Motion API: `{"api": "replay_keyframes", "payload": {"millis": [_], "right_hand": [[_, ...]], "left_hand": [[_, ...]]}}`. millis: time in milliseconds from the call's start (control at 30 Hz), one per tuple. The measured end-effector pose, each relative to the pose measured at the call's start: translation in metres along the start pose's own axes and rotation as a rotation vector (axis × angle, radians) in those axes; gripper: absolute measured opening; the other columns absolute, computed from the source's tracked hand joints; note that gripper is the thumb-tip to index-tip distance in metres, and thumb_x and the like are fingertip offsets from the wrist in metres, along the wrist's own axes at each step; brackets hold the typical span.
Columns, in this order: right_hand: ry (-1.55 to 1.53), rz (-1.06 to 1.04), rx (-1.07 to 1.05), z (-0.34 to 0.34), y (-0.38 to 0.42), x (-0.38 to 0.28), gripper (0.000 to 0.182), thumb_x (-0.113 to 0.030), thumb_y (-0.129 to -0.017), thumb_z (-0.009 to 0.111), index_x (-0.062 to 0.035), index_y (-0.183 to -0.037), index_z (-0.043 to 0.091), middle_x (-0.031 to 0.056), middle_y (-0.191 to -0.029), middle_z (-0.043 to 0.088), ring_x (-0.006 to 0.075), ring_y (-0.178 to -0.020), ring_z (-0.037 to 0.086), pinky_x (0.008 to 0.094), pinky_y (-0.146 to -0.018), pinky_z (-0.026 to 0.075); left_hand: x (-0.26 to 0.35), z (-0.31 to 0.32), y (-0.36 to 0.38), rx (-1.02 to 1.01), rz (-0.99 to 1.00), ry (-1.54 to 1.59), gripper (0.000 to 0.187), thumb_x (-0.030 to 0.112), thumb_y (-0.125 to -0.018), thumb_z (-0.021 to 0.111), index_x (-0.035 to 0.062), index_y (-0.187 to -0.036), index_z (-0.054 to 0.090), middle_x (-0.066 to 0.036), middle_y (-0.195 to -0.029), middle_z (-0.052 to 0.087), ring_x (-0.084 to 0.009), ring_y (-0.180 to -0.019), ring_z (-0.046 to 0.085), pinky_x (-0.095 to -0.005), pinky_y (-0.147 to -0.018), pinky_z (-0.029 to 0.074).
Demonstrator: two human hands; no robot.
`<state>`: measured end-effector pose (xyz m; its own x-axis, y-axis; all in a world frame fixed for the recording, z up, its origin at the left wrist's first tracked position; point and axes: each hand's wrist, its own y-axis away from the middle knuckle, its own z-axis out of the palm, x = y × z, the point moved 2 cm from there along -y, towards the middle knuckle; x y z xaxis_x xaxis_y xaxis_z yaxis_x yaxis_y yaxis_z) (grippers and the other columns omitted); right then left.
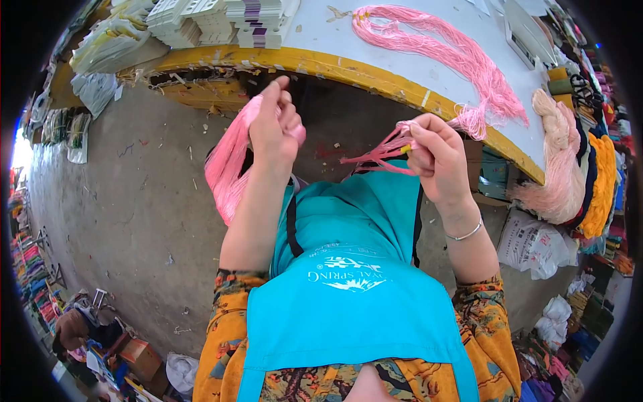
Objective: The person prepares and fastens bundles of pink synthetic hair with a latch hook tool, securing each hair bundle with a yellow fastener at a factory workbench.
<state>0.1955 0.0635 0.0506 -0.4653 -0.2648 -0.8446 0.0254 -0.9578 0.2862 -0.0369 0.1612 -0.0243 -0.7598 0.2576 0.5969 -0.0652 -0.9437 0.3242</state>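
Note:
My left hand is closed around a bundle of pink thread, which hangs down beside the forearm on its outer side. In my right hand, thumb and fingers pinch the looped end of pink thread strands with a small yellow tie on them. These strands trail leftward toward the apron. Both hands are raised in front of the table's yellow edge. Another long pink skein lies curved on the white tabletop, its loose end reaching the edge close to my right hand.
Stacks of white cards and plastic bags sit at the table's left. Pale pink yarn and orange yarn hang at its right corner. A white sack rests below. Cardboard boxes stand behind on the left.

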Motion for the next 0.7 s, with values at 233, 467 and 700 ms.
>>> {"api": "replay_keyframes", "payload": {"millis": [233, 467, 700], "right_hand": [[-0.183, 0.129, -0.114, 0.028, 0.003, -0.007, 0.010, -0.011, -0.095, 0.055, -0.0031, -0.093, 0.060, -0.0044, -0.059, 0.044, 0.0012, -0.045, 0.029, 0.0183, -0.041, 0.021], [0.049, 0.127, -0.139, 0.045, 0.016, -0.005, 0.013, -0.014, -0.094, 0.058, -0.0016, -0.095, 0.060, -0.0034, -0.064, 0.050, 0.0004, -0.050, 0.036, 0.0171, -0.044, 0.023], [0.571, -0.098, -0.210, 0.035, 0.020, 0.008, 0.011, -0.007, -0.091, 0.060, 0.0041, -0.091, 0.062, -0.0026, -0.073, 0.056, 0.0005, -0.064, 0.046, 0.0180, -0.056, 0.038]], "left_hand": [[-0.008, 0.049, 0.102, -0.386, 0.010, -0.724, 0.025, 0.006, -0.089, 0.061, -0.0014, -0.113, 0.060, 0.005, -0.073, 0.047, -0.0017, -0.061, 0.045, -0.0168, -0.053, 0.036], [-0.019, 0.042, 0.107, -0.487, 0.138, -0.592, 0.013, 0.007, -0.090, 0.064, 0.0000, -0.100, 0.062, -0.007, -0.110, 0.052, -0.0102, -0.094, 0.055, -0.0260, -0.080, 0.047], [0.008, 0.047, 0.111, -0.441, -0.067, -0.805, 0.013, 0.014, -0.096, 0.057, 0.0015, -0.095, 0.060, 0.001, -0.079, 0.057, -0.0049, -0.072, 0.052, -0.0214, -0.063, 0.044]]}}
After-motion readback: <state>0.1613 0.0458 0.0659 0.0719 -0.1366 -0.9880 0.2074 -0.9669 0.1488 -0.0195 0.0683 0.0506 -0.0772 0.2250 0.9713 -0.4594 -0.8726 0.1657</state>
